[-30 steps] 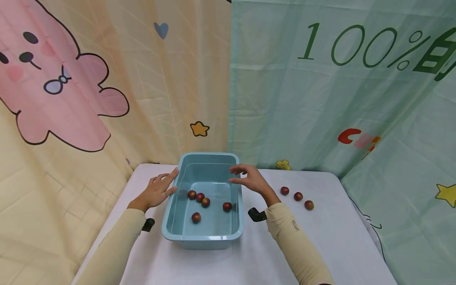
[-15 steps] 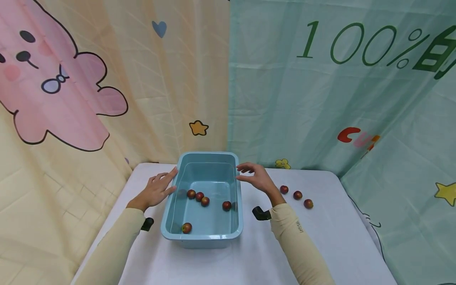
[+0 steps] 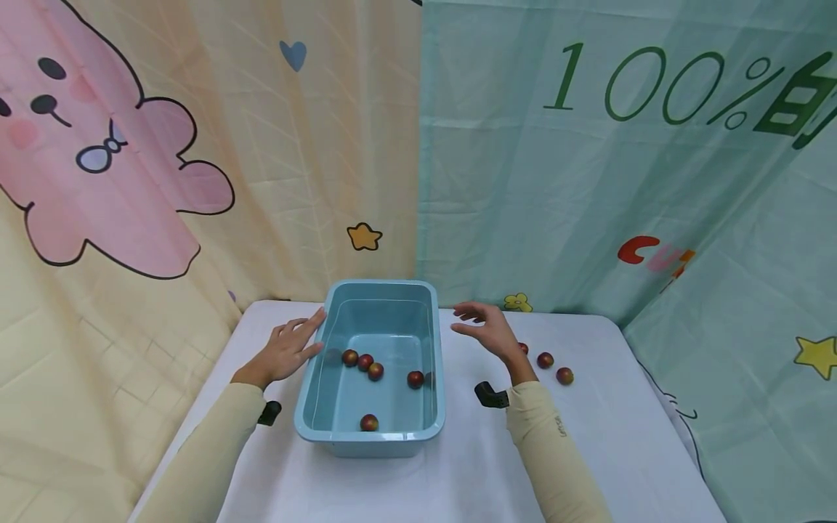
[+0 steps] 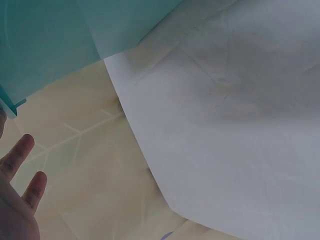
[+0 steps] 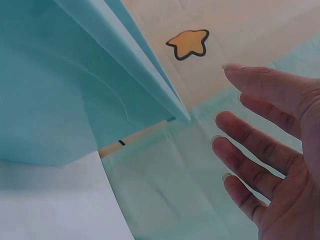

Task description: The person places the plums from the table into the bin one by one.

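Note:
A light blue plastic basin (image 3: pixel 369 437) holds several small reddish round fruits that look like plums. Three lie in a cluster, with one plum (image 3: pixel 365 362) in its middle; another plum (image 3: pixel 415 379) is by the right wall, and a plum (image 3: pixel 369 423) is at the near wall. My left hand (image 3: pixel 281 352) rests with spread fingers at the basin's left rim. Off the right rim, my right hand (image 3: pixel 489 330) hovers with nothing in it. The right wrist view shows its fingers (image 5: pixel 252 132) loosely bent beside the basin wall (image 5: pixel 45 85).
On the white-covered table (image 3: pixel 628 436), right of the basin, lie three more plums: a middle plum (image 3: pixel 546 360), a nearer plum (image 3: pixel 564 375), and one partly hidden behind my right wrist. Printed curtains, a beige curtain (image 3: pixel 275 181) and a green curtain (image 3: pixel 510 181), hang behind.
One plum in the basin has rolled to the near wall, then rightward along it. My right hand has drawn away from the right rim towards the table plums. The left hand stays put.

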A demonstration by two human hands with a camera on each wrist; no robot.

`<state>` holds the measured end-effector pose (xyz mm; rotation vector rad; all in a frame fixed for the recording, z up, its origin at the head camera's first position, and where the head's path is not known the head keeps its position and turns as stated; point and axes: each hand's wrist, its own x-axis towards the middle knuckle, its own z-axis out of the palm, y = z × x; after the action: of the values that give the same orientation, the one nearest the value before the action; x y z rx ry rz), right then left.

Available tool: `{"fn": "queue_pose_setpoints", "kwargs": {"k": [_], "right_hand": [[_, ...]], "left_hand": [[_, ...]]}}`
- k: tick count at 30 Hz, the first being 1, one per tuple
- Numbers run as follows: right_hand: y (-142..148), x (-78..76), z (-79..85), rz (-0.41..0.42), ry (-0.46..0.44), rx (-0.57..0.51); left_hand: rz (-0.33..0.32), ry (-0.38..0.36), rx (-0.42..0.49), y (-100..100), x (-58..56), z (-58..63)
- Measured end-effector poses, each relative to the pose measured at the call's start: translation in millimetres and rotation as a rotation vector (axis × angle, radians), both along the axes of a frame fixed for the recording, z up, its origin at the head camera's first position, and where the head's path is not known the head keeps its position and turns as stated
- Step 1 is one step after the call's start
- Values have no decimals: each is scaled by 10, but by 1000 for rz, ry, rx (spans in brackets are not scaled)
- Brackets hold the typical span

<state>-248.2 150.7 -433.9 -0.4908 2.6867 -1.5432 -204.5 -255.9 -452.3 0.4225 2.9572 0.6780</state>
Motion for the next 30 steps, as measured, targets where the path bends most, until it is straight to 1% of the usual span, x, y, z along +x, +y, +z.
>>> {"fn": "queue_pose_setpoints", "kwargs": {"k": [8, 17, 21, 26, 30], "right_hand": [[208, 17, -39, -43, -16, -42], [444, 50, -110, -90, -4, -53], [519, 59, -134, -115, -19, -52], [592, 106, -148, -165, -55, -73], [650, 121, -178, -192, -63, -89]], "left_hand": [[21, -18, -18, 2, 8, 19], [20, -19, -12, 17, 15, 42], [19, -22, -14, 15, 17, 38], [13, -16, -16, 15, 16, 41], [13, -19, -13, 16, 15, 50]]}}
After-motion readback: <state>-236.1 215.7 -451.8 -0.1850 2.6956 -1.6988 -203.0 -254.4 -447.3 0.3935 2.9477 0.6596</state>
